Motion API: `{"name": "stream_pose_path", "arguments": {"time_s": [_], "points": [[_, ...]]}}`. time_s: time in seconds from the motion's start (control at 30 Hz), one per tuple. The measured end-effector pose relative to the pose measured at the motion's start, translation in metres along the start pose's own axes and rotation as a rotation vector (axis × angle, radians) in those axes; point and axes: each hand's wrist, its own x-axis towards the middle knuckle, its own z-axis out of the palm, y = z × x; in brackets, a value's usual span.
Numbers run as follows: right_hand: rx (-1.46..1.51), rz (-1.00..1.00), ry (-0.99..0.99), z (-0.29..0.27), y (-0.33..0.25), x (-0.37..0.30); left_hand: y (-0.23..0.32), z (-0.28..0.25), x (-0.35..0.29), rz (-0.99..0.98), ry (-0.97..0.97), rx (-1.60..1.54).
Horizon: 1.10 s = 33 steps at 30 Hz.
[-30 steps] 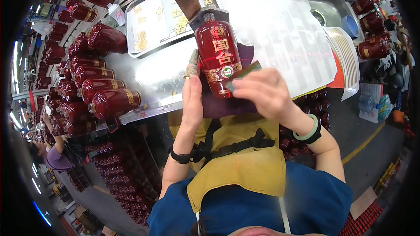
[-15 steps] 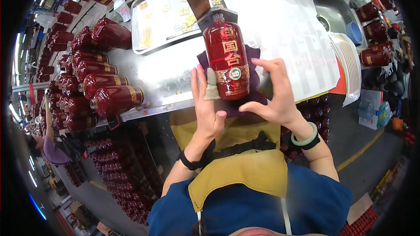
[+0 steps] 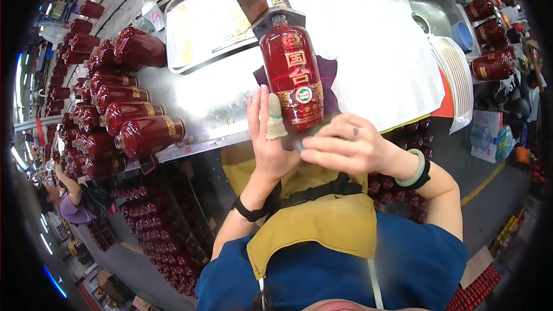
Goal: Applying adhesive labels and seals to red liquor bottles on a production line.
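The red bottle (image 3: pixel 291 95) lies over a dark cloth (image 3: pixel 328 79) on the counter (image 3: pixel 207 101), neck far, base near; the left hand (image 3: pixel 269 147), open and empty, lines its left side; the right hand (image 3: pixel 351 147), pinching a blurred greenish piece (image 3: pixel 317 129), sits by its base.

Btl (image 3: pixel 290 75) dk red w/ gold-patterned band (image 3: pixel 284 99); cloth (image 3: pixel 328 80) purp.; apron (image 3: pixel 311 230) mustard; shirt (image 3: pixel 417 247) blue.
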Motion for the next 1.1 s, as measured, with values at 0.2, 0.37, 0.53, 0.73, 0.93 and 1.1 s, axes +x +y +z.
{"name": "stream_pose_path", "arguments": {"time_s": [0.2,0.37,0.53,0.73,0.93,1.1], "points": [[-0.066,0.298,0.134,0.0,0.012,-0.018,0.0,-0.003,-0.01,0.098,0.046,0.152],[0.149,0.289,0.152,0.007,0.01,-0.036,0.002,-0.005,-0.006,0.082,0.048,0.158],[0.018,0.479,0.197,0.01,0.01,-0.035,0.011,0.005,0.011,0.028,0.128,0.028],[0.036,0.281,0.263,0.0,0.007,-0.023,-0.001,0.0,0.017,0.083,0.079,0.034],[-0.094,-0.005,0.062,0.001,0.003,-0.01,-0.01,0.004,0.006,0.033,0.026,-0.059],[-0.183,0.373,0.11,0.002,-0.001,-0.007,-0.006,-0.001,0.004,-0.024,-0.011,-0.073]]}}
